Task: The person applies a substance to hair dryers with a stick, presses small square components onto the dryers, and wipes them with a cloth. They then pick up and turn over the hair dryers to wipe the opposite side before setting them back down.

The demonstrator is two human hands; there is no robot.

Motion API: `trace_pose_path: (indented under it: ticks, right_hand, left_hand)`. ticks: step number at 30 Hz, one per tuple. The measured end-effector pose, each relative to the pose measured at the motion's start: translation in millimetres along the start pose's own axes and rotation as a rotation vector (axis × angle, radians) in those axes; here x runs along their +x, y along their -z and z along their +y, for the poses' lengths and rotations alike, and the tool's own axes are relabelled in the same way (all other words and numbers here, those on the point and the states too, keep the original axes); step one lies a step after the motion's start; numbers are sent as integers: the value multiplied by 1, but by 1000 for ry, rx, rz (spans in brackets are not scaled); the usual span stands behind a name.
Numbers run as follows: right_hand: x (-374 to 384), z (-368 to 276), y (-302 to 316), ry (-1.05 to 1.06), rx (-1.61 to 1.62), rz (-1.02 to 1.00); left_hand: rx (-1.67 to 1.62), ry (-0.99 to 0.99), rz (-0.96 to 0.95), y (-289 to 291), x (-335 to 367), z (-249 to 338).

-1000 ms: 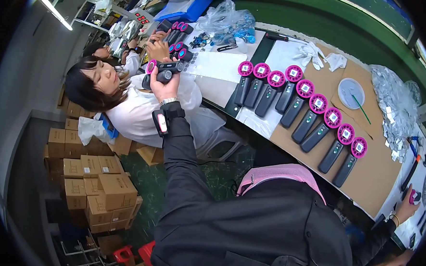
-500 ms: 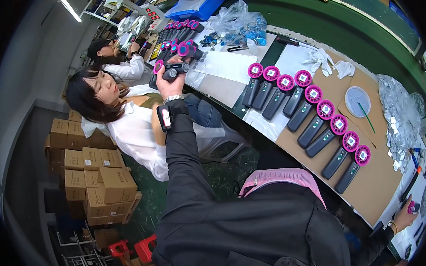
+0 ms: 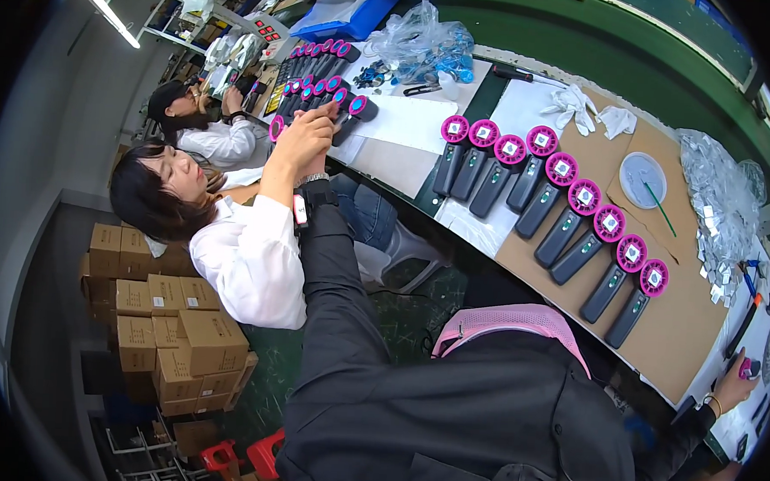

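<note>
My left arm reaches across to the left, and a co-worker's hand (image 3: 305, 140) covers most of my left hand (image 3: 318, 164). Beside it shows the pink ring of a dark handheld fan (image 3: 276, 128), which my left hand appears closed on; its fingers are hidden. Just beyond the two hands stand rows of handheld fans (image 3: 334, 84) with blue centres. At the far right, my right hand (image 3: 731, 388) is closed round a handheld fan (image 3: 749, 368), of which only a small pink and dark part shows. Between my hands, several dark fans with pink heads (image 3: 562, 170) lie in a slanting row.
Cardboard (image 3: 659, 333) covers part of the table. On it are a white tub (image 3: 643, 181) with a green stick, and white gloves (image 3: 573, 107). A clear plastic bag (image 3: 426, 42) and a blue bin (image 3: 353, 12) are at the back. Cartons (image 3: 210, 340) stand on the left floor.
The co-worker's hand has come up over my left hand and hides what it holds. The fan lifted near the rows now stands among them. My right hand has barely moved.
</note>
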State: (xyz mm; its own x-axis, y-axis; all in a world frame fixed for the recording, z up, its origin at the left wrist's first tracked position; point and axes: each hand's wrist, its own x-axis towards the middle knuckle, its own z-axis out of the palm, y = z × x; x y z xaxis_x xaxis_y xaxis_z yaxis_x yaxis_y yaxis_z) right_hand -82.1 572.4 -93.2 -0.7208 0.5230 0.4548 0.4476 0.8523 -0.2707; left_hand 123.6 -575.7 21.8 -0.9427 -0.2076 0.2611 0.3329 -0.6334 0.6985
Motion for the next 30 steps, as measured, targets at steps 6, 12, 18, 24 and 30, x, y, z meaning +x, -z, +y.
trace_pose_path:
  ticks: [6, 12, 18, 24, 30]
  right_hand:
    - [2, 23, -5, -8, 35, 4]
    - [36, 99, -38, 311, -166, 9]
    - [6, 43, -13, 248, -124, 24]
    - [-17, -43, 31, -89, 4, -23]
    - [-13, -33, 28, -73, -3, 15]
  left_hand:
    - [-307, -133, 265, -38, 3, -41]
    - [-235, 330, -71, -16, 9, -9]
    - [-305, 595, -207, -6, 22, 0]
    - [-62, 25, 105, 32, 7, 22]
    - [-238, -193, 25, -30, 34, -14]
